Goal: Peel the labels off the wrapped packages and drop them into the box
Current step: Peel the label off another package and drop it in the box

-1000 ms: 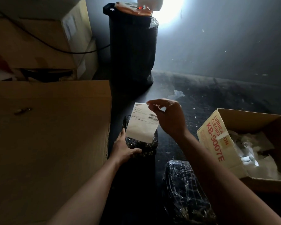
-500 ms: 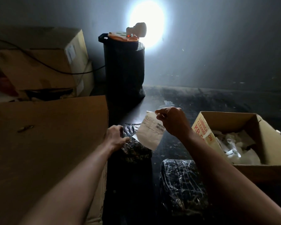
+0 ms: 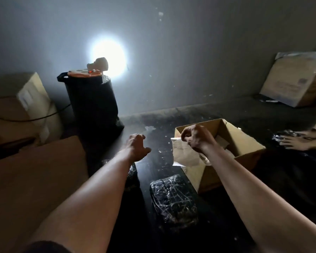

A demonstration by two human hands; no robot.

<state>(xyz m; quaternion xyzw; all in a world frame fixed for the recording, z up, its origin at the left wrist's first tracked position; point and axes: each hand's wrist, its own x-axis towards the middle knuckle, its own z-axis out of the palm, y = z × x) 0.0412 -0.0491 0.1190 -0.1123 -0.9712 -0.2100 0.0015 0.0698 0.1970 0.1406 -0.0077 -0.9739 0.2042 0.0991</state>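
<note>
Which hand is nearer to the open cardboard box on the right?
Right. The right hand pinches the label at the left rim of the box. The left hand hangs over the dark table further left, apart from the box, holding nothing.

The left arm reaches in from 7 o'clock, its left hand (image 3: 138, 147) near centre, fingers loosely curled and holding nothing. The right arm enters from 4 o'clock, and the right hand (image 3: 199, 137), toward 2 o'clock of the left, pinches a label (image 3: 185, 155)

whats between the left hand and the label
In the head view, only bare dark surface lies between the left hand and the label, which the right hand pinches.
</note>
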